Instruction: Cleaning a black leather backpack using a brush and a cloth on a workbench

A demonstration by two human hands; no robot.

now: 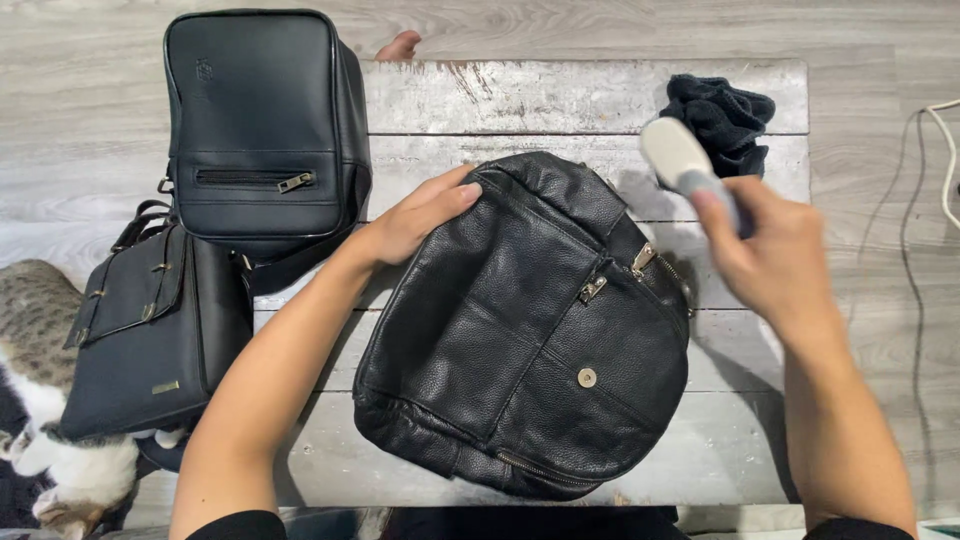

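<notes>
A black pebbled leather bag (pixel 530 330) with metal zip pulls and a round snap lies flat on a whitewashed wooden table (pixel 560 95). My left hand (pixel 420 215) rests open on the bag's upper left edge, fingers flat against the leather. Above the bag's upper right corner, my right hand (pixel 775 255) grips the grey handle of a small brush (pixel 680 158) with a pale oval head. The brush head hovers over the table just beyond the bag, blurred.
A crumpled dark cloth (pixel 725 120) lies at the table's far right corner. Two more black bags sit at the left: a boxy one (pixel 260 130) and a smaller flap bag (pixel 150 320). A tabby cat (pixel 45 400) lies on the floor lower left. A white cable (pixel 945 150) runs at right.
</notes>
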